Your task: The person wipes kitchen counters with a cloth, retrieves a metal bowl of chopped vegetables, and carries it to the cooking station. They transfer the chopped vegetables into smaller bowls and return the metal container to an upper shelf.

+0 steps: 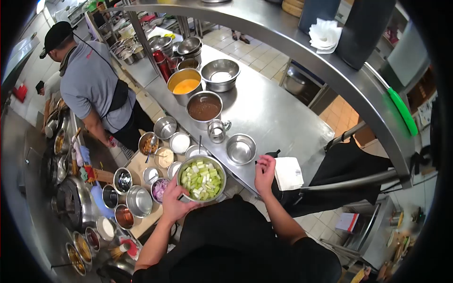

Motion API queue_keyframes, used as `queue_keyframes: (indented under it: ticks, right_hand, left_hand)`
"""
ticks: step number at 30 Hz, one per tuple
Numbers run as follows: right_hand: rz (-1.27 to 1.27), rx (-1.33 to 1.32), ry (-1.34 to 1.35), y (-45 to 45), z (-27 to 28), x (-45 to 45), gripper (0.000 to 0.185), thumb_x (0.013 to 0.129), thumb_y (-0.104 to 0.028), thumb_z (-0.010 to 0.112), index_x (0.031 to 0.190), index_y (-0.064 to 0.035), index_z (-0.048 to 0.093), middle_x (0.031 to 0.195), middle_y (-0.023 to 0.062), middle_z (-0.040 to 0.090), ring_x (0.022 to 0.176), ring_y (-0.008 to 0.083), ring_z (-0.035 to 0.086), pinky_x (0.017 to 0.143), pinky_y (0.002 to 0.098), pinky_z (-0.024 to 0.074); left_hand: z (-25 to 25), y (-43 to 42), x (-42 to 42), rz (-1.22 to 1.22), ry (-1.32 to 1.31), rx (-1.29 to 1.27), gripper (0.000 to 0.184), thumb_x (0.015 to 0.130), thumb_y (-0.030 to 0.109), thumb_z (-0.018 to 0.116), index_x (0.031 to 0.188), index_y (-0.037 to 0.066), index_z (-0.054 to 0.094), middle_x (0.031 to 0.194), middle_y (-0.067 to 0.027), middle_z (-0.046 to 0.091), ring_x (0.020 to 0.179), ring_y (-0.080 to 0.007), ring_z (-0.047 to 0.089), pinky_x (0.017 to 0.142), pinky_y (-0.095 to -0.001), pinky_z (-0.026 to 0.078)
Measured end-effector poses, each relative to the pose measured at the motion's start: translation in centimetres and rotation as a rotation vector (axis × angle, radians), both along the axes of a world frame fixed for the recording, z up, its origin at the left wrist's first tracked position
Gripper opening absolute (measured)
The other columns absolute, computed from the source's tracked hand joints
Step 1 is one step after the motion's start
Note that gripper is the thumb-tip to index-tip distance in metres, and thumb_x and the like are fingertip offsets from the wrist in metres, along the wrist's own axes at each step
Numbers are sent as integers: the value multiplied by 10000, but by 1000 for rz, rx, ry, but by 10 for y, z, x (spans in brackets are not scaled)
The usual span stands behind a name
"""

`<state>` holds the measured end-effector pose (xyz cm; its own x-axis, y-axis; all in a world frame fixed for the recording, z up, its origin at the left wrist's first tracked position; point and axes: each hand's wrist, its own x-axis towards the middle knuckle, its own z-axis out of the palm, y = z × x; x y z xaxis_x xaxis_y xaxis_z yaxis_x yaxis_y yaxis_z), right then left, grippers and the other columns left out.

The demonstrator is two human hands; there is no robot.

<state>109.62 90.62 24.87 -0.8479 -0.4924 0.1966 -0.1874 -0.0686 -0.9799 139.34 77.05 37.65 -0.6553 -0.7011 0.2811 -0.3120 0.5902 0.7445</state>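
Observation:
My left hand [178,202] grips the near-left rim of a round steel bowl [223,181] of chopped pale-green vegetable pieces [203,179], perhaps celery. The bowl is held up in front of my body, beside the edge of the steel counter. My right hand [265,175] is raised to the right of the bowl, fingers loosely curled, with nothing visible in it. Beside that hand are a stack of white paper napkins [288,173] and a small black item [272,154]. An empty steel bowl [241,149] stands just beyond the hands.
On the steel counter [269,104] stand pots of orange liquid [185,86] and brown sauce [204,108]. Several ingredient bowls, including sliced red onion [160,189], crowd the left board. A co-worker [96,75] stands at the stoves. A metal shelf [264,23] arches above.

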Motion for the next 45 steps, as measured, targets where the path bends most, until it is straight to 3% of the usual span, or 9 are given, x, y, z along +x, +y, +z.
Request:
queue_keyframes:
  ticks: [4, 6, 12, 17, 24, 28, 32, 35, 45]
  right_hand:
    - [249, -182, -128, -35, 17, -32, 220, 1008, -38, 546, 1221, -2, 507, 1161, 96, 626, 1114, 152, 580, 930, 283, 475]
    - [334, -163, -181, -56, 19, -37, 225, 1045, -154, 526, 1217, -10, 542, 1192, 98, 627, 1142, 172, 575, 989, 303, 445]
    - [345, 11, -350, -92, -20, -37, 513, 1084, -459, 347, 1321, -61, 566, 1339, 82, 601, 1246, 205, 546, 1059, 406, 402]
    - [404, 49, -410, -97, -36, -47, 699, 1057, -617, 234, 1364, -80, 560, 1400, 89, 579, 1281, 213, 520, 1095, 417, 363]
    - [577, -31, -464, -99, -27, -46, 804, 1035, -666, 215, 1448, -27, 474, 1456, 138, 523, 1334, 230, 491, 1139, 412, 331]
    - [541, -178, -545, -102, -24, -38, 711, 1077, -555, 273, 1446, 28, 445, 1466, 157, 502, 1359, 237, 466, 1158, 351, 324]
    - [438, -215, -450, -114, -41, -38, 749, 1059, -594, 301, 1440, 30, 461, 1426, 154, 538, 1312, 227, 510, 1122, 341, 367]
    - [443, -114, -444, -109, -32, -44, 734, 1067, -573, 301, 1413, 49, 483, 1394, 168, 561, 1290, 230, 527, 1118, 349, 377]
    - [529, -182, -393, -125, -22, -61, 602, 1094, -467, 353, 1382, 38, 512, 1354, 146, 589, 1273, 204, 527, 1100, 321, 382]
  left_hand:
    - [9, -7, -29, 42, -183, -78, 557, 522, 315, 978, 777, 64, 550, 1419, -269, 532, 1199, -439, 600, 975, -443, 514]
    - [16, -15, -42, 9, -196, -63, 625, 500, 382, 981, 791, 67, 527, 1388, -247, 561, 1160, -425, 619, 930, -436, 535]
    - [40, -35, -82, -118, -358, -144, 651, 511, 475, 958, 777, 48, 546, 1368, -222, 578, 1108, -375, 657, 884, -426, 558]
    - [37, -43, -127, -228, -435, -343, 729, 513, 513, 923, 1029, 44, 710, 1369, -241, 566, 1088, -373, 666, 852, -426, 575]
    - [42, -46, -188, -301, -713, -454, 698, 487, 512, 918, 1013, 93, 729, 1328, -256, 571, 1035, -375, 677, 812, -429, 577]
    - [43, -49, -202, -356, -642, -500, 612, 493, 454, 923, 931, 65, 747, 1190, -212, 585, 1049, -358, 648, 806, -431, 577]
    - [39, -52, -209, -368, -657, -536, 574, 502, 419, 920, 948, 96, 759, 1230, -199, 572, 1082, -353, 632, 814, -432, 577]
    - [43, -49, -215, -371, -731, -513, 611, 482, 399, 930, 989, 105, 757, 1379, -240, 524, 1167, -361, 608, 891, -423, 557]
    - [49, -44, -226, -364, -789, -545, 550, 494, 375, 921, 954, 116, 769, 1356, -211, 538, 1194, -336, 584, 905, -412, 549]
